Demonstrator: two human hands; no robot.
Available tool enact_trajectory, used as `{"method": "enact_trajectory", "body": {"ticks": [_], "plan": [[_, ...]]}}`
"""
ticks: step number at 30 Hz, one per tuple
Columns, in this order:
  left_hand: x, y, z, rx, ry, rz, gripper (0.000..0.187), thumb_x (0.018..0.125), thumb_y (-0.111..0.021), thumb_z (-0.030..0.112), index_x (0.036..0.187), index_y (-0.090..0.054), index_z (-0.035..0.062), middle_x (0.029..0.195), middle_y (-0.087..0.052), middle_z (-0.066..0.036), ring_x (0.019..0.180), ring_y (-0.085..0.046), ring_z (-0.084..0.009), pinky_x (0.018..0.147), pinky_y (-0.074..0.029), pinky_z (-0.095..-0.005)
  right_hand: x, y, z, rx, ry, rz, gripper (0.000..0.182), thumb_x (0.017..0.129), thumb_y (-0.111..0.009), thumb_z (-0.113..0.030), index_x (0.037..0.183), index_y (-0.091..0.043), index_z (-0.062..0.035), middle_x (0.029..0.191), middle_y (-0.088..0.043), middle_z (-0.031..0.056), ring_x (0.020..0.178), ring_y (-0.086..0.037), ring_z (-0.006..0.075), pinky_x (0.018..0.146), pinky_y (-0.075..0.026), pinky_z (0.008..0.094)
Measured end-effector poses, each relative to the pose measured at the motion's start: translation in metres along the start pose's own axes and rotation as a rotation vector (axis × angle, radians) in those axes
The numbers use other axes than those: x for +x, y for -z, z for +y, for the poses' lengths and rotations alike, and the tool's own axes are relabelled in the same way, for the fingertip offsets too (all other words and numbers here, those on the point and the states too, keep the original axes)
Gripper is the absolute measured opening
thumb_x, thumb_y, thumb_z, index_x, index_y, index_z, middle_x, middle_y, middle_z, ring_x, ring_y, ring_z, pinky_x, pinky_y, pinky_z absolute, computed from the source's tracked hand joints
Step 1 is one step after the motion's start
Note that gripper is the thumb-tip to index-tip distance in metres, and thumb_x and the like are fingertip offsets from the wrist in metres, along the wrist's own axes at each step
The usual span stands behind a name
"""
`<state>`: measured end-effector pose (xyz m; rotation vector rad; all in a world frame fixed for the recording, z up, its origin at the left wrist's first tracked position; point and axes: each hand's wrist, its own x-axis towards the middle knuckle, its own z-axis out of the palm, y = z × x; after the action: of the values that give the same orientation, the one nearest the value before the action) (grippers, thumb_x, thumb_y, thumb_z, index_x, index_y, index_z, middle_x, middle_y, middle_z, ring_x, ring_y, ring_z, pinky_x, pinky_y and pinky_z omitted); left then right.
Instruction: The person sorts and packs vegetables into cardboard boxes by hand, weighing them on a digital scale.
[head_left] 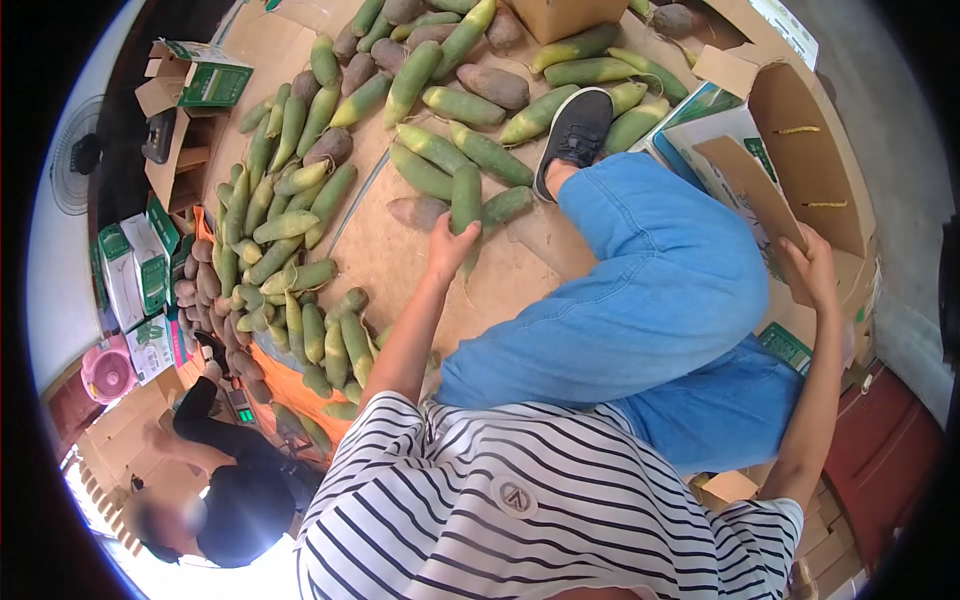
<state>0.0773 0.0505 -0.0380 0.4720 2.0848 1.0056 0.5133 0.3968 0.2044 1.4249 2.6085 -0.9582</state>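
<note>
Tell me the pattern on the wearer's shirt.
Black and white stripes on the shirt, clearest in the head view.

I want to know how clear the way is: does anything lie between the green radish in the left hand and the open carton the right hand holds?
Yes. The person's own bent leg in blue jeans lies between the green radish gripped by the left hand and the open carton that the right hand steadies by its flap.

Radishes (300, 220) lie on cardboard sheets (390, 260) left of the open box (800, 130), a leg (650, 290) between them.
</note>
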Motion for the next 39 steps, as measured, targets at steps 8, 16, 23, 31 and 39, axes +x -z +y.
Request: {"method": "enact_trajectory", "body": {"ticks": [8,16,23,31,39], "plan": [[-0.032,-0.027,0.219,0.104,-0.698,-0.013,0.060,0.071,-0.071,0.017,0.125,-0.048,0.0024,0.112,-0.053,-0.016,0.107,-0.052,-0.0284,0.093,-0.041,-0.0362,-0.006,-0.001,0.001,-0.064,0.026,-0.006,0.025,0.082,-0.057,-0.008,0.105,-0.059,0.0016,0.099,-0.061,0.0183,0.092,-0.058,0.0342,0.082,-0.045,0.0357],[-0.070,-0.162,0.412,0.037,-1.365,-0.242,0.053,0.064,-0.071,0.027,0.111,-0.057,0.0076,0.097,-0.055,-0.016,0.096,-0.053,-0.0333,0.083,-0.043,-0.0422,-0.007,-0.002,0.000,-0.075,0.021,0.026,0.028,0.081,-0.058,-0.007,0.108,-0.058,0.0007,0.104,-0.060,0.0194,0.097,-0.058,0.0354,0.085,-0.044,0.0360],[-0.058,-0.169,0.385,-0.070,-1.267,-0.340,0.046,0.073,-0.070,0.030,0.108,-0.060,0.0026,0.101,-0.059,-0.018,0.100,-0.055,-0.0328,0.086,-0.044,-0.0449,-0.008,-0.002,0.012,-0.036,0.010,-0.044,0.029,0.079,-0.059,-0.008,0.106,-0.058,0.0020,0.102,-0.060,0.0211,0.095,-0.058,0.0371,0.082,-0.045,0.0358],[0.040,-0.010,0.046,0.261,-0.314,0.451,0.044,0.074,-0.068,0.022,0.109,-0.058,-0.0026,0.108,-0.057,-0.020,0.106,-0.052,-0.0339,0.093,-0.041,-0.0390,-0.004,-0.004,0.006,-0.003,0.050,-0.031,0.024,0.078,-0.058,-0.005,0.102,-0.059,0.0018,0.092,-0.059,0.0178,0.086,-0.058,0.0335,0.079,-0.045,0.0347],[0.051,0.048,-0.068,-0.320,0.711,0.321,0.079,0.072,-0.075,0.049,0.122,-0.048,-0.0069,0.117,-0.055,-0.020,0.104,-0.055,-0.0340,0.085,-0.045,-0.0426,-0.001,-0.004,0.006,0.011,-0.007,0.022,0.022,0.080,-0.058,-0.005,0.102,-0.058,0.0020,0.090,-0.059,0.0142,0.084,-0.056,0.0245,0.079,-0.044,0.0312]]}}
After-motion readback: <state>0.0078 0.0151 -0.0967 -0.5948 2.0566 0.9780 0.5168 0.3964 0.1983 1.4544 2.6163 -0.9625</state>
